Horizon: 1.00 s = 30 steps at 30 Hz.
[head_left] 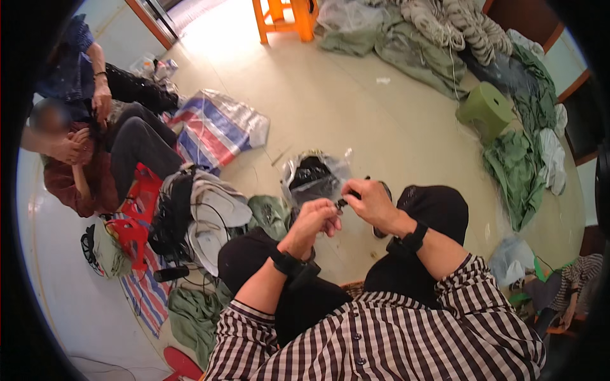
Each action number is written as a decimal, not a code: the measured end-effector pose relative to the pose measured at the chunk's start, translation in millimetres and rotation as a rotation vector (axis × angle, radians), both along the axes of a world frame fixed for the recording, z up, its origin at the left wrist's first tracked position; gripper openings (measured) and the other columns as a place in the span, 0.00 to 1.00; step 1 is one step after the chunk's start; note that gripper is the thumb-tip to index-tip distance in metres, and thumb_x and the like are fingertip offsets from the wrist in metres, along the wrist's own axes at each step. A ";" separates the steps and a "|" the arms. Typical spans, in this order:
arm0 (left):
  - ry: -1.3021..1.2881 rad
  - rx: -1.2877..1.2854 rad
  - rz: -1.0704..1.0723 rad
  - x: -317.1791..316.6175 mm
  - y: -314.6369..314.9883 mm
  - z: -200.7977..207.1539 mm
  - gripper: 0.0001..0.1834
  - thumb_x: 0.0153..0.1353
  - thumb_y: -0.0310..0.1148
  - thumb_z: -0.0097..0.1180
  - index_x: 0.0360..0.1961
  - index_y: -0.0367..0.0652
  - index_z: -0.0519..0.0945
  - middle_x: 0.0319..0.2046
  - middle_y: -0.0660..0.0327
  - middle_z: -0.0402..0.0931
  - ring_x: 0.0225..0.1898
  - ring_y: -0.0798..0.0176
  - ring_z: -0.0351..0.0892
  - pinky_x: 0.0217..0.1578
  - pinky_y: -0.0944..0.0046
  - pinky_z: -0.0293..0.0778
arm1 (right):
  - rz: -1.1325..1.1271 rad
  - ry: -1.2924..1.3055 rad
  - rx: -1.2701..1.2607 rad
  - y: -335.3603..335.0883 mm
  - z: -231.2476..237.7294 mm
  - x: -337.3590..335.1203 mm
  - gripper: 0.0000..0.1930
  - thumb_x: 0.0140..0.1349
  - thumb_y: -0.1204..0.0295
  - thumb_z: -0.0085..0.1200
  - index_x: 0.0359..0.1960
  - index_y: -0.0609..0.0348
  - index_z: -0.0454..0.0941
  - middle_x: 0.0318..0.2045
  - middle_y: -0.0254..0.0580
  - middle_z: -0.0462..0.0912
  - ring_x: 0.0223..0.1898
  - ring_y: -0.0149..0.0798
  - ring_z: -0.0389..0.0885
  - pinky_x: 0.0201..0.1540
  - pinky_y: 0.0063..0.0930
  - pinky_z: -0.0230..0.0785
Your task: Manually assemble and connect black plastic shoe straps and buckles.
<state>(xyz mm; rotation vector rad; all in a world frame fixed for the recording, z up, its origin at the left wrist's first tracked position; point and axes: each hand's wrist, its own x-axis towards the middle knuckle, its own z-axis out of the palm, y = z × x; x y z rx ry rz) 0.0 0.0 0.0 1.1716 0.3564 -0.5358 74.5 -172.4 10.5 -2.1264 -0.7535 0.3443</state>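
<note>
Above the floor between my knees, my left hand (316, 219) and my right hand (373, 202) come together on a small black piece (341, 204). The fingers of both are closed in a pinch on it, and its kind is too small to make out. Just beyond them stands an open clear plastic bag (294, 181) with black material (310, 170) inside. Each of my wrists wears a black band. The fingertips hide part of the piece.
At the left sit two people beside a striped woven bag (210, 130), near pale cushioned items (213, 209) and cables. Green cloth and rope coils (432, 25) lie at the far right, by a green stool (486, 109). An orange stool (286, 19) stands at the back.
</note>
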 end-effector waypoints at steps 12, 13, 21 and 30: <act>-0.005 -0.027 0.019 4.3 -4.0 5.6 0.07 0.60 0.30 0.46 0.29 0.39 0.74 0.19 0.60 0.74 0.16 0.73 0.69 0.18 0.76 0.65 | 0.061 -0.281 -0.048 0.5 -1.2 2.3 0.05 0.56 0.72 0.51 0.29 0.60 0.76 0.27 0.42 0.78 0.36 0.45 0.74 0.41 0.36 0.63; -0.013 -0.014 0.024 5.0 -3.6 10.1 0.08 0.60 0.31 0.46 0.29 0.39 0.74 0.19 0.61 0.74 0.16 0.73 0.69 0.18 0.77 0.65 | 0.056 -0.233 -0.035 0.6 -1.2 3.2 0.07 0.57 0.70 0.50 0.29 0.59 0.77 0.28 0.42 0.78 0.37 0.45 0.74 0.42 0.37 0.63; -0.029 -0.035 0.019 2.9 1.5 19.4 0.09 0.61 0.31 0.46 0.29 0.37 0.74 0.17 0.61 0.73 0.16 0.73 0.68 0.18 0.76 0.64 | 0.101 0.242 0.043 -0.3 20.7 2.9 0.10 0.59 0.68 0.51 0.31 0.64 0.76 0.25 0.46 0.78 0.26 0.40 0.76 0.32 0.31 0.66; 0.146 -0.333 0.005 -0.6 0.7 18.5 0.08 0.61 0.30 0.47 0.31 0.36 0.72 0.17 0.59 0.72 0.13 0.71 0.65 0.17 0.73 0.63 | 0.096 0.746 0.285 -12.7 18.4 4.1 0.06 0.61 0.69 0.51 0.32 0.59 0.76 0.21 0.24 0.72 0.24 0.17 0.68 0.24 0.12 0.60</act>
